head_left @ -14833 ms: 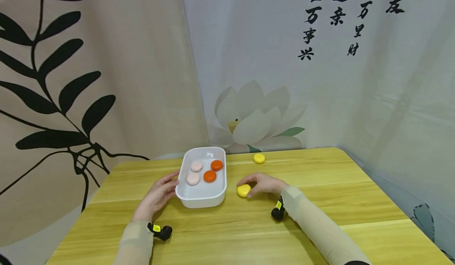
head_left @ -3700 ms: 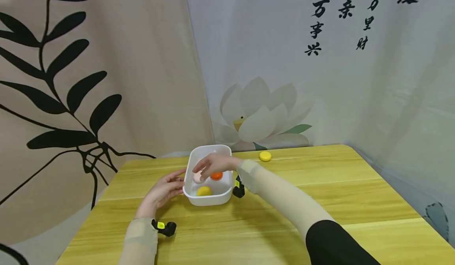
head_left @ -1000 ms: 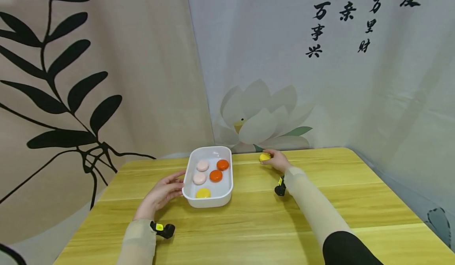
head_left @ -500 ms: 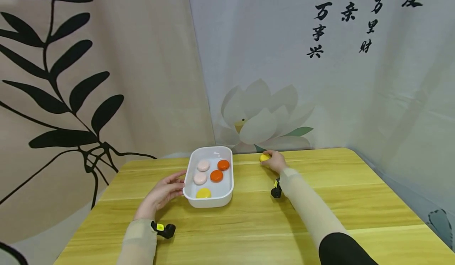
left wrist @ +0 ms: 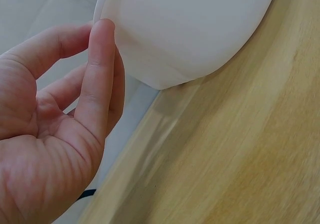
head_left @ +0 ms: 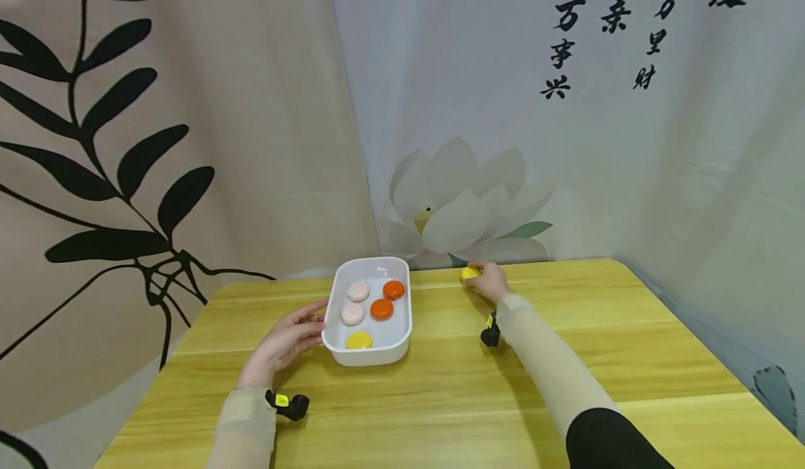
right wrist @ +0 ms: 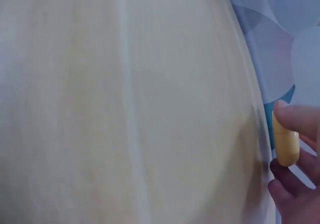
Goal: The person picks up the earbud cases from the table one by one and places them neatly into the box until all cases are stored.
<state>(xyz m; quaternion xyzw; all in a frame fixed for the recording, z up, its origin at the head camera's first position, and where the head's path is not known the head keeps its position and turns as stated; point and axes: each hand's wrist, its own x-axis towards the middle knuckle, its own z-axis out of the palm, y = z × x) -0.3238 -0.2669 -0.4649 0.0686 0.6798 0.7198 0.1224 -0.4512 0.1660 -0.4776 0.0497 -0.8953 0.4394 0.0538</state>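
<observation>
A white tray [head_left: 397, 349] stands left of centre on the table. It holds two pale pink discs [head_left: 352, 314], two orange discs [head_left: 381, 309] and a yellow disc [head_left: 359, 340] near its front wall. My left hand [head_left: 284, 343] touches the tray's left side with its fingertips, and the left wrist view shows them against the outer wall and rim. Near the table's back edge my right hand [head_left: 489, 282] pinches a second yellow disc [head_left: 468, 273] between thumb and fingers. That rounded yellow disc [right wrist: 287, 141] appears edge-on in the right wrist view, with a faint seam.
The wooden table [head_left: 440, 413] ends just behind the tray and the right hand. A hanging cloth [head_left: 283, 105] with printed leaves, a lotus and writing rises directly behind it. A dark cable [head_left: 22, 448] shows at the lower left.
Compared with the earliest frame, one yellow disc now lies in the tray. My right hand went from above the tray to the back yellow disc and now tilts it up. The left hand stays put.
</observation>
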